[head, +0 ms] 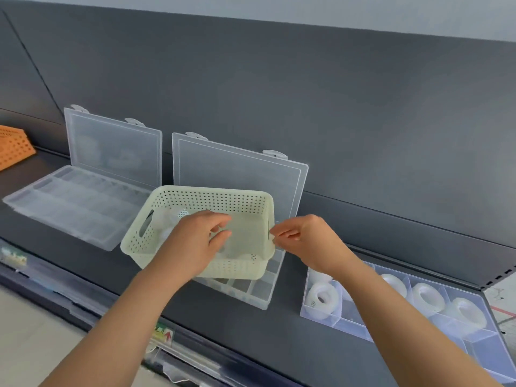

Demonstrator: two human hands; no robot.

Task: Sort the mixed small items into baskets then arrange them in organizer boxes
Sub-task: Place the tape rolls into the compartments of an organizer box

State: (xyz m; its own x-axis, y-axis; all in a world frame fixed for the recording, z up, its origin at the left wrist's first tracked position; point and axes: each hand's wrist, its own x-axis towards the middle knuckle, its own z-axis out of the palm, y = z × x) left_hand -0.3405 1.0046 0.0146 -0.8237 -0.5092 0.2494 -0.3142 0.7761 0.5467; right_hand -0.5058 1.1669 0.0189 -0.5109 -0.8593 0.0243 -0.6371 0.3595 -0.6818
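A pale yellow perforated basket (212, 199) sits tilted on top of the middle clear organizer box (259, 291), whose lid leans open against the back panel. Several clear tape rolls (170, 219) lie inside the basket. My left hand (195, 241) reaches into the basket, its fingers curled around a clear tape roll (223, 241). My right hand (304, 241) pinches the basket's right rim. A second open organizer box (75, 208) lies to the left. At the right, a third clear organizer (458, 328) holds several tape rolls (427, 298) in its compartments.
All stands on a dark grey shelf (279, 331) with a dark back panel (279, 93). An orange perforated basket (14, 146) sits at the far left. Price labels (163, 335) run along the shelf's front edge.
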